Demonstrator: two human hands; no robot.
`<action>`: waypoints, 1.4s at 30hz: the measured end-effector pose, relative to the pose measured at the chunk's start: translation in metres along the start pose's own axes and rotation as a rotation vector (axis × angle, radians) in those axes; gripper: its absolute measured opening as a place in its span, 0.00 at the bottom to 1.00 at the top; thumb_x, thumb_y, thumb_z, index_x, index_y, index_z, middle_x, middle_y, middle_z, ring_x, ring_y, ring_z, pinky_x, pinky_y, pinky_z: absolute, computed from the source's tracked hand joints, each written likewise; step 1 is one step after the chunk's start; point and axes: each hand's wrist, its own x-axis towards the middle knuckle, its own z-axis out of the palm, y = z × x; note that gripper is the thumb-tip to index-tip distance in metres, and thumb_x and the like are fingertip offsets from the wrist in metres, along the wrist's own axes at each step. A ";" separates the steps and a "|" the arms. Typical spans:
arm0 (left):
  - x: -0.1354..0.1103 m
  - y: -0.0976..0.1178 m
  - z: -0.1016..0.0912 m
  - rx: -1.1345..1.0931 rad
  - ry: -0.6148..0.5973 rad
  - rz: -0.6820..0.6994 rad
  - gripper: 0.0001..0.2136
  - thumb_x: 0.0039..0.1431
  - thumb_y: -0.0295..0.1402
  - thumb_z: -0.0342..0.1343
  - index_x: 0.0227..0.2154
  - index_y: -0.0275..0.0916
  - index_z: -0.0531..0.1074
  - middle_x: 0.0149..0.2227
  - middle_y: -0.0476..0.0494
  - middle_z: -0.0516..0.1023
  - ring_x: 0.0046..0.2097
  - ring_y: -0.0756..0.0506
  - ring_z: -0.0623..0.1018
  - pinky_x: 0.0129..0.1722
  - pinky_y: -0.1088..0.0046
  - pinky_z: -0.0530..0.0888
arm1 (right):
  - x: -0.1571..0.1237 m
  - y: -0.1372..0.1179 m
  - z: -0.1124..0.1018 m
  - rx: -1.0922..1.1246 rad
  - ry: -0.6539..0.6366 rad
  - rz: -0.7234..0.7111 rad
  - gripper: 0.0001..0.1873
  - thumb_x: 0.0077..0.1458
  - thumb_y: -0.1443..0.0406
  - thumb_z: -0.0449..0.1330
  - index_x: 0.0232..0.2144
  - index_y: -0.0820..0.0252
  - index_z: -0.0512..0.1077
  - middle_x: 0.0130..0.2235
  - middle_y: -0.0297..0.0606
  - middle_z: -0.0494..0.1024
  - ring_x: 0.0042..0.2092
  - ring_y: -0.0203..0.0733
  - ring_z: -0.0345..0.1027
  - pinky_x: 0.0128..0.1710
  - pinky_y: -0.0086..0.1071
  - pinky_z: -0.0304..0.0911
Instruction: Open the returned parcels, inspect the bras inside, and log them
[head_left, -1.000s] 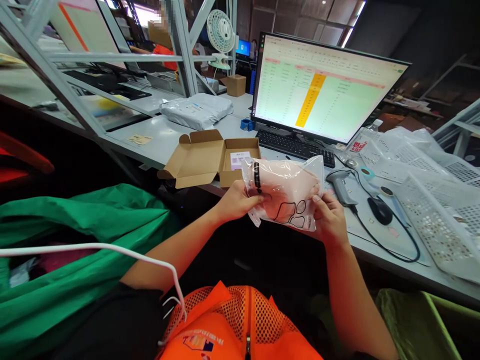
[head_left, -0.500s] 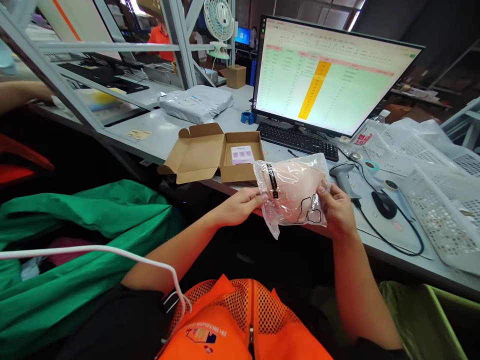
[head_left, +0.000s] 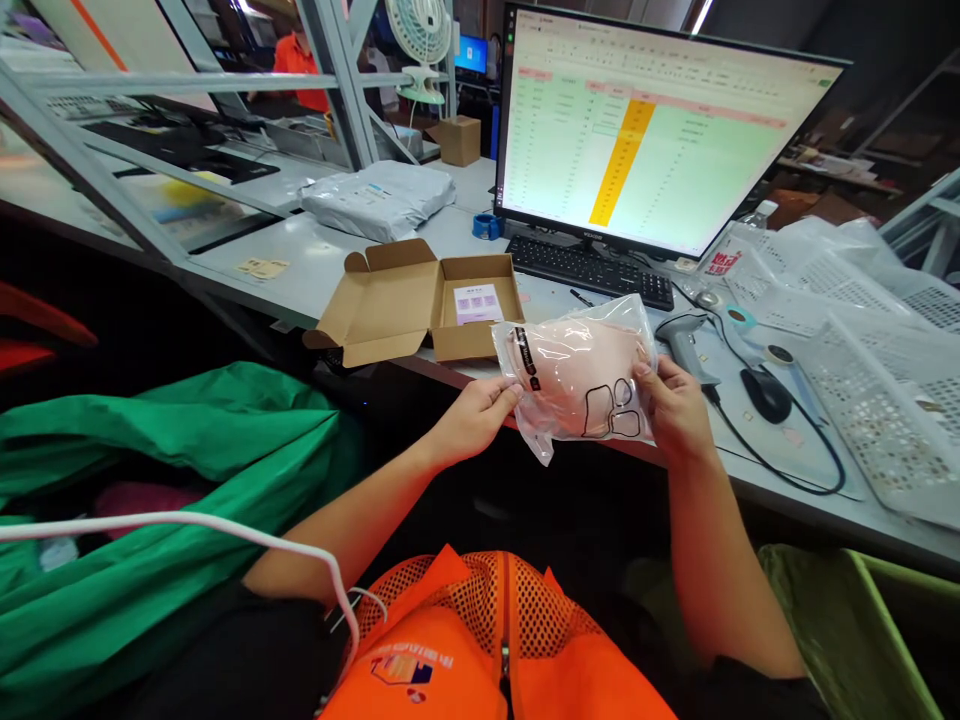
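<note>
A clear plastic bag [head_left: 574,365] with something soft and pale pink inside is stretched between my hands, just over the desk's front edge. It carries a black label at its left and black line markings at its lower right. My left hand [head_left: 480,415] pinches the bag's left edge between thumb and fingers. The right edge is gripped by my right hand [head_left: 675,405], thumb on top. Behind the bag, to the left, an open cardboard box [head_left: 472,345] holds a white and purple card [head_left: 478,304]; its lid lies folded back to the left.
A monitor [head_left: 660,140] and black keyboard [head_left: 592,275] stand behind the bag. To the right lie a barcode scanner [head_left: 684,345], a mouse [head_left: 765,395] and white perforated baskets [head_left: 885,420]. A wrapped grey parcel [head_left: 379,200] is at the back left. A green sack [head_left: 225,450] hangs low left.
The bag has turned slightly in my hands, and its black line markings show more fully. Both hands keep their hold. The view has shifted a little.
</note>
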 end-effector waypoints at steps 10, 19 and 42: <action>-0.005 -0.028 -0.012 0.543 0.410 0.887 0.11 0.66 0.26 0.65 0.43 0.52 0.86 0.56 0.42 0.77 0.59 0.40 0.78 0.56 0.55 0.81 | -0.028 -0.024 -0.003 -0.192 0.105 -0.479 0.08 0.49 0.54 0.78 0.30 0.46 0.86 0.57 0.37 0.80 0.61 0.56 0.73 0.59 0.48 0.70; -0.009 -0.031 -0.009 0.530 0.410 0.896 0.11 0.67 0.25 0.63 0.43 0.49 0.85 0.42 0.46 0.73 0.43 0.47 0.79 0.42 0.69 0.82 | -0.034 -0.025 -0.005 -0.122 0.055 -0.125 0.09 0.51 0.57 0.68 0.32 0.51 0.86 0.33 0.38 0.83 0.33 0.46 0.74 0.31 0.38 0.68; -0.019 -0.014 0.029 0.478 0.155 0.471 0.08 0.71 0.26 0.55 0.44 0.39 0.80 0.44 0.42 0.80 0.46 0.46 0.82 0.49 0.68 0.80 | -0.064 -0.026 -0.002 -0.085 -0.227 0.155 0.19 0.48 0.52 0.79 0.28 0.58 0.79 0.27 0.32 0.77 0.27 0.34 0.66 0.28 0.29 0.65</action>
